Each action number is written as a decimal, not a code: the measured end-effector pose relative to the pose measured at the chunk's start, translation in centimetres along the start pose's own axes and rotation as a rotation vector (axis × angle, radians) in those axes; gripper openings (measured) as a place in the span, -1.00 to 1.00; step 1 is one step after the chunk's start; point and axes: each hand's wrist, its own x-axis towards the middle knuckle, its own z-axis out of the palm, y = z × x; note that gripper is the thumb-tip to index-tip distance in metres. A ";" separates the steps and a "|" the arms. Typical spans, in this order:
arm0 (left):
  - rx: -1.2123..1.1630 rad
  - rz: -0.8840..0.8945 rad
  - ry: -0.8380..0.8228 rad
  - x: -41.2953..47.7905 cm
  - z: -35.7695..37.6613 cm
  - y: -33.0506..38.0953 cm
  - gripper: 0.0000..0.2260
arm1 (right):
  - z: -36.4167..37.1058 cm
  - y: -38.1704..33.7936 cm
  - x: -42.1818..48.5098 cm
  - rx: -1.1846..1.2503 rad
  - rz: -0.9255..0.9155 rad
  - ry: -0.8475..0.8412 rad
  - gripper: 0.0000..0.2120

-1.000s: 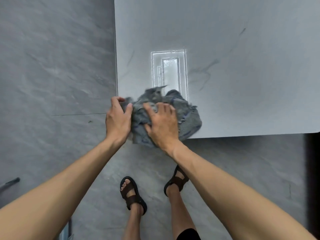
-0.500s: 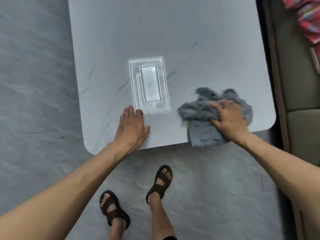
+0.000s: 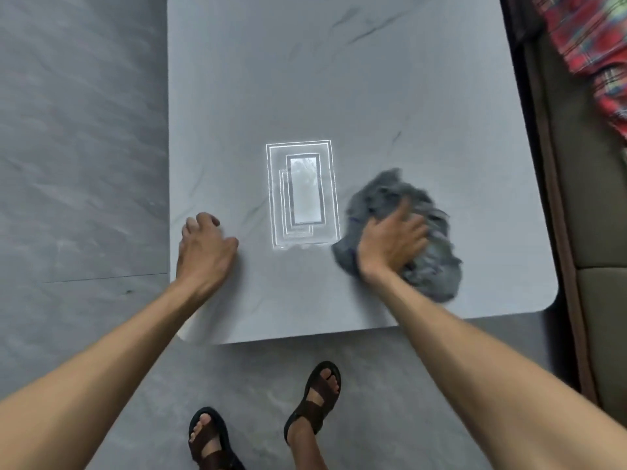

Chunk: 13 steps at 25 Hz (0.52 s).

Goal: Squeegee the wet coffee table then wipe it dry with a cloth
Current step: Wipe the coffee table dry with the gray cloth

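Observation:
The pale grey marble-look coffee table (image 3: 339, 79) fills the upper middle of the head view. A bright rectangular reflection (image 3: 302, 195) shines on its glossy top. A crumpled grey cloth (image 3: 427, 262) lies on the table near its front right corner. My right hand (image 3: 390, 245) presses down on the cloth, fingers spread over it. My left hand (image 3: 203, 245) rests on the table's left front part, fingers curled, holding nothing. No squeegee is in view.
A grey tiled floor (image 3: 74, 147) lies left of and below the table. A brown-grey sofa (image 3: 597, 232) stands close along the table's right edge, with a red patterned fabric (image 3: 590, 45) on it. My sandalled feet (image 3: 264, 422) stand just before the table's front edge.
My right hand slid the cloth from the front left corner to the right and then a little farther onto the table. My left hand let go of the cloth and rests on the tabletop.

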 end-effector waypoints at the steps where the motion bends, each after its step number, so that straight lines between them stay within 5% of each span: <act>1: 0.012 0.011 -0.009 0.4 0.0 -0.5 -0.66 | 0.3 -2.1 -2.2 0.014 -0.280 -0.029 -0.57; 5: 0.101 0.063 -0.156 1.0 0.9 -0.5 -0.67 | 1.1 -4.7 -5.6 0.007 -1.477 -0.310 -0.53; 8: 0.161 0.028 -0.228 0.9 0.9 -0.2 -0.61 | 0.2 -2.3 1.0 -0.112 -1.882 -0.412 -0.47; 10: 0.187 0.010 -0.239 0.9 0.6 -0.1 -0.62 | -0.7 0.6 6.8 -0.134 -1.780 -0.406 -0.47; 13: 0.200 0.010 -0.274 1.2 0.1 0.2 -0.65 | -1.6 3.4 13.3 -0.054 -0.983 -0.180 -0.48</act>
